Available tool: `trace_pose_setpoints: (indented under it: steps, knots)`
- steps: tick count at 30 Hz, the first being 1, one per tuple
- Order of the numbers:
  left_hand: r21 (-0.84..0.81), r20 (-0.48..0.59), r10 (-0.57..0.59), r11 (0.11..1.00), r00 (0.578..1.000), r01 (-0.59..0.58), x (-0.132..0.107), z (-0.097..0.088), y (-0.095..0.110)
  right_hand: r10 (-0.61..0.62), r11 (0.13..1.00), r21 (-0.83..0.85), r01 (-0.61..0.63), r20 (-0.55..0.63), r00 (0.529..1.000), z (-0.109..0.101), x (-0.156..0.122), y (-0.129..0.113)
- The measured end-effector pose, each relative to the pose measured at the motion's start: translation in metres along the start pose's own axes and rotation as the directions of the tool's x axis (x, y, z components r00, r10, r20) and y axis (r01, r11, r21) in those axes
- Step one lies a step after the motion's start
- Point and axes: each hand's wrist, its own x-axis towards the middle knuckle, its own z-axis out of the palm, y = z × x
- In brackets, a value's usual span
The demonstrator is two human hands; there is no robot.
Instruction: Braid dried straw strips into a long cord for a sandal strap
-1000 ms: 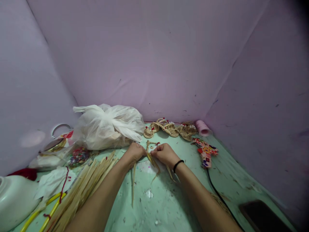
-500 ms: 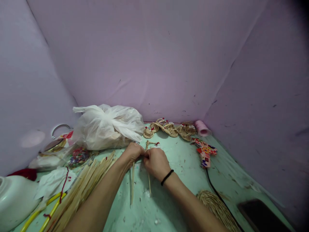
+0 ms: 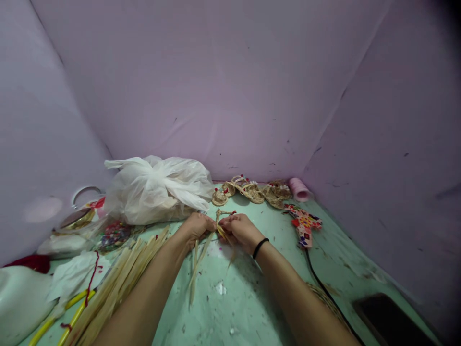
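Both hands meet over the middle of the green tabletop, pinching a braid of dried straw strips [image 3: 200, 262]. My left hand [image 3: 199, 226] is closed on the strips at the left, and two pale ends hang down below it. My right hand [image 3: 243, 231] grips other strips of the same braid, their yellowish ends fanning out under the fingers. Behind the fingers, the finished end of the braid runs up to a knot and a short piece tied with red yarn [image 3: 233, 212]. The fingertips partly hide the point where the strips cross.
At left lie a bundle of straw strips [image 3: 118, 283], yellow-handled cutters [image 3: 77, 315] and a white plastic bag [image 3: 158, 187]. Small woven sandals [image 3: 252, 193] and a pink thread spool [image 3: 299, 189] stand along the wall. A patterned glue gun [image 3: 304, 226], coiled braid [image 3: 326, 300] and phone [image 3: 391, 319] sit at right.
My hands have drawn slightly apart, and my right hand has turned and shifted right. The hanging strips have swung and now fan out differently between the hands.
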Motion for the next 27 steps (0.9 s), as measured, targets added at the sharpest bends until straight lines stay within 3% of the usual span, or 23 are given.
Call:
trace_pose_setpoints:
  steps: [7, 13, 20, 24, 27]
  knots:
    - [-0.008, 0.008, 0.008, 1.0, 1.0, -0.008, 0.004, 0.0, -0.003, 0.082, 0.996, -0.025, -0.082, 0.023, 0.996, 0.005, -0.002, -0.002]
    - [0.025, 0.013, -0.003, 1.0, 1.0, 0.002, 0.003, 0.001, -0.001, -0.024, 0.987, -0.156, 0.021, -0.019, 1.0, 0.001, 0.009, 0.008]
    - [0.205, 0.146, 0.004, 0.978, 0.989, -0.034, -0.011, -0.008, 0.01, -0.103, 0.97, -0.223, 0.093, -0.031, 0.994, -0.003, 0.013, 0.014]
    - [0.274, 0.052, -0.048, 0.961, 0.997, 0.032, -0.013, -0.013, 0.011, -0.111, 0.966, -0.239, 0.097, -0.045, 0.993, -0.003, 0.015, 0.017]
    - [0.357, -0.006, -0.015, 0.934, 1.0, 0.016, -0.012, -0.011, 0.011, -0.113, 0.966, -0.239, 0.098, -0.05, 0.992, -0.003, 0.017, 0.019]
